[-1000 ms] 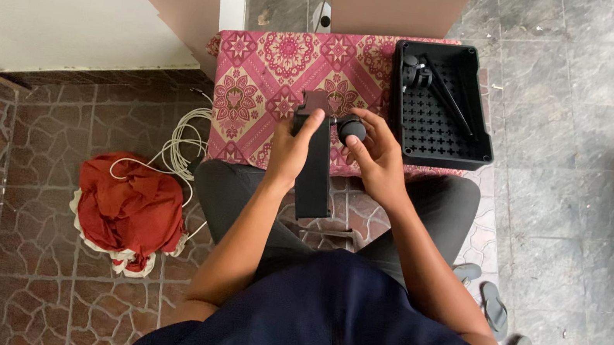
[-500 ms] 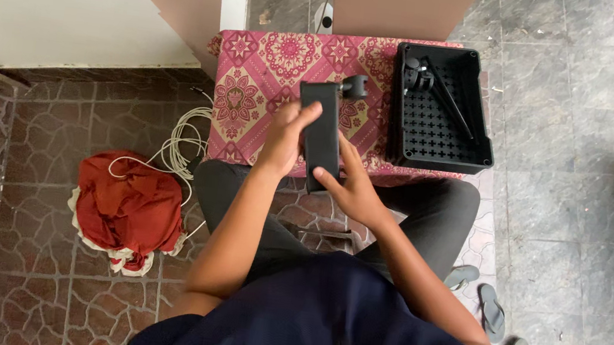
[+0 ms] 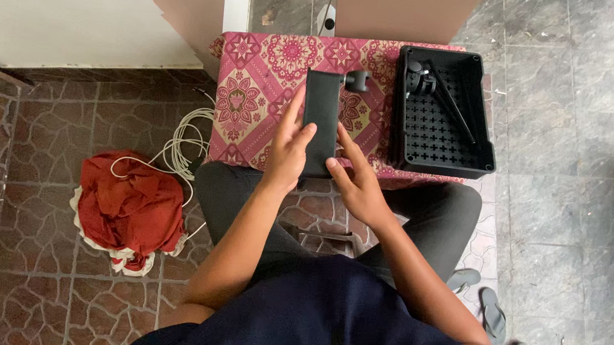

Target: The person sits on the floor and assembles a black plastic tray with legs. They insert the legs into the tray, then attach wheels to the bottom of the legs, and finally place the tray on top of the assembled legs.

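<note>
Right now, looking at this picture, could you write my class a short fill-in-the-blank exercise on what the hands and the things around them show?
1. Both hands, the left hand and the right hand, hold a flat black ____ object.
2. The patterned cloth on the small table is mainly ____.
3. The black tray with a perforated bottom lies to the ____ of the hands.
4. The red bundle of fabric lies on the ____.

Missing words: rectangular; pink; right; floor

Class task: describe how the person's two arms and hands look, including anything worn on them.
Both forearms are bare. The left hand and right hand wear no gloves; no rings or watch show. A dark navy top with a small white mark covers the upper arms.
</note>
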